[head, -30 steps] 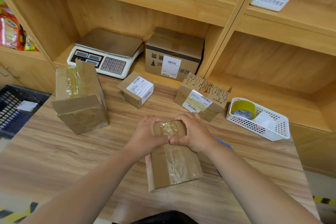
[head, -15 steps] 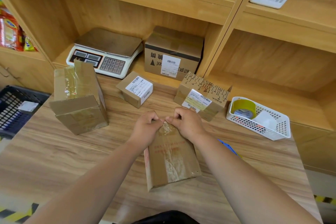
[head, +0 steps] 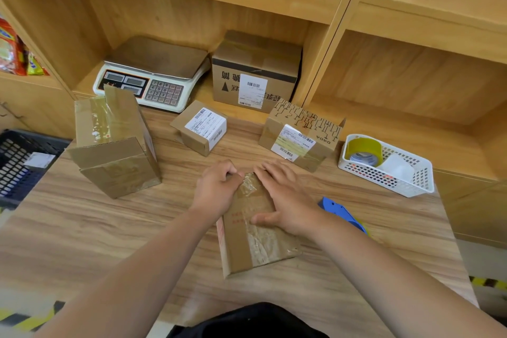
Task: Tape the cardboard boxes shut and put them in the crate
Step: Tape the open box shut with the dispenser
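Pale wood-grain laminate covers the desk (head: 82, 228), backed by open shelving of honey-coloured board. Near the front edge lies the flat cardboard box (head: 255, 252), a slim rectangle of brown corrugated card with a wide brown strip down its length and wrinkled, glossy clear tape (head: 248, 181) over its top. Faint red print on it is too small to read.

The left hand (head: 216, 189) sits at the box's far end, its fingers curled and pinching the crinkled tape. The right hand (head: 285, 200) lies flat on the lid, fingers straight and close together, thumb spread across the card.

To the left stands a tall box (head: 115, 151), upright, one flap raised, taped in shiny bands. Behind the hands sit a small cube box (head: 200, 129) with a white barcode label and a patterned box (head: 301, 132) printed with black line motifs, also labelled. On the shelf, a banded box (head: 255, 71) carries a black stripe, an arrow and upside-down characters, beside a white scale (head: 153, 74) with a steel pan and number keypad.

A white perforated basket (head: 384, 173) holds a yellow tape roll (head: 365, 148). A blue dispenser (head: 343, 214) lies just beside the right wrist. The black slotted crate (head: 22, 162) sits off the desk's left edge.
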The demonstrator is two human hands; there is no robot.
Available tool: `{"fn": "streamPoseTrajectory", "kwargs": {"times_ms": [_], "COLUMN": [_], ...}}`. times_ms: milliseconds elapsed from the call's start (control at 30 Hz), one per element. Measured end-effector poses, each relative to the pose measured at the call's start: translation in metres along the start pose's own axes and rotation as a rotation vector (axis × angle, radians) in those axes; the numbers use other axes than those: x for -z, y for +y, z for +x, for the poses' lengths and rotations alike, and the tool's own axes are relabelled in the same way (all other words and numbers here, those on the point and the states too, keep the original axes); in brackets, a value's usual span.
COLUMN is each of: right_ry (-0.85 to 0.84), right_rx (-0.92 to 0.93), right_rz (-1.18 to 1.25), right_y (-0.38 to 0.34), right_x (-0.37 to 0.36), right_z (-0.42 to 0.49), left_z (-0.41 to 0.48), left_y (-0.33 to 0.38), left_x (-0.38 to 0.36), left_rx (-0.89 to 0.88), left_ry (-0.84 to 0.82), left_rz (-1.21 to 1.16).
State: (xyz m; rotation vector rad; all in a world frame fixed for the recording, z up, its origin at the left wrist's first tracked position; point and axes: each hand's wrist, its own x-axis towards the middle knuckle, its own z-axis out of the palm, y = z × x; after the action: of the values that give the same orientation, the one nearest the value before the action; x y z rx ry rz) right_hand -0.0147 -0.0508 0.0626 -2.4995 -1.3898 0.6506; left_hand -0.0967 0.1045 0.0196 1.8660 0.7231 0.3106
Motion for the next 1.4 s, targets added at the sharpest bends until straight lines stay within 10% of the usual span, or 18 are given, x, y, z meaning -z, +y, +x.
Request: {"fn": "streamPoseTrajectory", "kwargs": {"times_ms": [300, 633, 900, 1200, 1400], "right_ry": [-0.078, 0.347, -0.041, 0.272, 0.07], "right_rx": [0.056, -0.023, 0.095, -0.046, -0.294], "right_rz": [-0.105, 0.194, 0.19, 0.191, 0.612], "right_y": [-0.006, -0.005, 0.013, 0.017, 0.008], "right_x": [-0.016, -0.024, -0.02, -0.008, 0.003], "right_z": [-0.032, -0.012, -0.045, -0.03, -0.012], "left_z": [0.0, 0.0, -0.007, -0.007, -0.011], "left_y": [0.0, -0.002, 0.004, 0.006, 0.008], "left_x": [0.001, 0.001, 0.002, 0.007, 0.009], "left_rx": [-0.004, -0.024, 0.081, 0.171, 0.459], "left_ry": [-0.011, -0.021, 0.003, 0.0, -0.014], "left_rz": [0.025, 0.055, -0.001, 0.075, -0.132]}}
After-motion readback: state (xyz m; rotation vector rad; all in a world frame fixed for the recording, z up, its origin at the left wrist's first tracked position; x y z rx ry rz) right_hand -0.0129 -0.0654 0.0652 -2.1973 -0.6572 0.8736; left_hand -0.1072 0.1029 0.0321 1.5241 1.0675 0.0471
